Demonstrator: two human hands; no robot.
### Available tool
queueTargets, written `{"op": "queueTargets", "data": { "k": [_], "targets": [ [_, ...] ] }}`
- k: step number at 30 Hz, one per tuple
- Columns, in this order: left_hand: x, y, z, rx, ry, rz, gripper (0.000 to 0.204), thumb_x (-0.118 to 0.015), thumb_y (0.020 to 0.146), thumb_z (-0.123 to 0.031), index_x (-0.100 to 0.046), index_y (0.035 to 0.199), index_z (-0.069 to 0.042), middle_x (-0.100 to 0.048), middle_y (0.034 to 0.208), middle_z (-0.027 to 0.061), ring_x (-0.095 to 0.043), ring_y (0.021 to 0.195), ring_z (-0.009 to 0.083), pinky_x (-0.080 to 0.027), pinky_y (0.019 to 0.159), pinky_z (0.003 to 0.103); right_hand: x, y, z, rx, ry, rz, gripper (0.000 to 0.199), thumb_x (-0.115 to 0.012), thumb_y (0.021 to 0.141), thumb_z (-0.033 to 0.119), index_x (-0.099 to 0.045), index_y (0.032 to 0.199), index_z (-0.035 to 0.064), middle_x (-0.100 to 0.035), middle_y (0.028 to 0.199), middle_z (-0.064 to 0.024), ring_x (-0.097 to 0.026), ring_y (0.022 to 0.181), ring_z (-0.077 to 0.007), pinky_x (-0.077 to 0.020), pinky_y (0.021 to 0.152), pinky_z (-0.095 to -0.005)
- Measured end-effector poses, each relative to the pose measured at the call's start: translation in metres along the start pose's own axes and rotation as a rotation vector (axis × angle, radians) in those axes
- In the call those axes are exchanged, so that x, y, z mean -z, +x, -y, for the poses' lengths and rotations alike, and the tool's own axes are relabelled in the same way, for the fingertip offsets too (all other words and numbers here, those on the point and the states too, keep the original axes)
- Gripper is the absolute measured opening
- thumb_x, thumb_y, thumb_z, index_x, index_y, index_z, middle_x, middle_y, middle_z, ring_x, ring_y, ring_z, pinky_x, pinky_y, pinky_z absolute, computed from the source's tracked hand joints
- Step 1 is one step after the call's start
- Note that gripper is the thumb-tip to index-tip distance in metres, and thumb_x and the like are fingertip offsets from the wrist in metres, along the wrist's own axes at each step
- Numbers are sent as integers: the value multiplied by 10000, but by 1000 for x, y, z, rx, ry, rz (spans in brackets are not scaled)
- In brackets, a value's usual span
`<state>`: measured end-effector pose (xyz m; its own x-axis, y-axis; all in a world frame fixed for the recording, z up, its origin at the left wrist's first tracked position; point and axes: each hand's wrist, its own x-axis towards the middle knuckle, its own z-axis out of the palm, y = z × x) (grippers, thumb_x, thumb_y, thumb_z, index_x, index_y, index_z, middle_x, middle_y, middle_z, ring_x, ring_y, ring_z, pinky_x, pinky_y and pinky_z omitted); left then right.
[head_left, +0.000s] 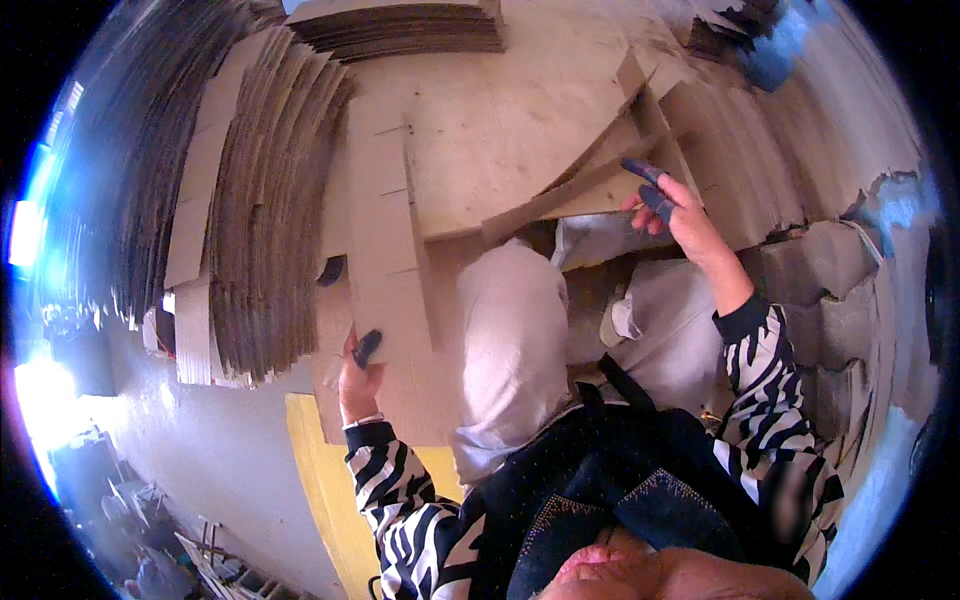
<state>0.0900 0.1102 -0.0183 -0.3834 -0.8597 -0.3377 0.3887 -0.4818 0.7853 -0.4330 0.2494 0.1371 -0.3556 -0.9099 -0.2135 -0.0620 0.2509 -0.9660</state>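
My left hand (362,380) is at the near end of a long slotted cardboard piece (385,230), its dark-covered thumb lying on top and its other fingers partly hidden at the edge. The piece has short cuts along one side and lies beside my leg. My right hand (680,215) is raised at the right, with dark covers on the thumb and forefinger. Those fingers are apart, and nothing shows between them. Just beyond it, a bent cardboard strip (570,185) leans across other upright cardboard (665,130); whether the fingertips touch it I cannot tell.
A wooden tabletop (480,130) spans the middle. Tall cardboard stacks stand at the left (265,200) and right (750,150), and a flat stack (400,28) lies at the far edge. A yellow board (325,500) is at the near left. Bundled cardboard (825,265) sits beside my right arm.
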Motion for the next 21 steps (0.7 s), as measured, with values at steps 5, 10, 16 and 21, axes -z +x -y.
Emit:
{"op": "queueTargets", "data": {
  "k": [5, 10, 16, 21],
  "targets": [
    [-27, -12, -54, -41, 502, -271, 494, -396, 985, -417, -521, 1296, -53, -564, 1262, 87, -540, 1148, 209, -478, 931, 351, -6, 3, 10, 87, -111, 107, 352, -452, 969, 142, -496, 1305, 48, -669, 976, -53, -599, 746, -98, -435, 591, -217],
    [-107, -7, -74, -264, 1207, -309, 464, -628, 881, -261, -519, 1243, 10, -641, 1112, 183, -608, 1023, 252, -473, 856, 366, -72, 4, 41, 171, 163, 321, 396, -415, 979, 157, -447, 1347, 14, -644, 1118, -112, -631, 950, -153, -495, 749, -246],
    [-112, 8, -60, -381, 1347, -393, 344, -641, 846, -227, -582, 1096, 1, -666, 1010, 194, -633, 941, 333, -472, 824, 404, -227, 67, 15, -11, -325, 505, 446, -465, 852, 85, -497, 1289, -2, -634, 1087, -128, -612, 964, -192, -503, 774, -302],
    [-125, 23, -41, -513, 1231, -247, 232, -606, 824, -152, -565, 987, 8, -647, 866, 179, -606, 783, 313, -463, 708, 408, -272, 90, -31, 21, -367, 357, 348, -562, 883, 173, -577, 1183, -2, -660, 941, -156, -620, 911, -224, -494, 725, -344]
  ]
}}
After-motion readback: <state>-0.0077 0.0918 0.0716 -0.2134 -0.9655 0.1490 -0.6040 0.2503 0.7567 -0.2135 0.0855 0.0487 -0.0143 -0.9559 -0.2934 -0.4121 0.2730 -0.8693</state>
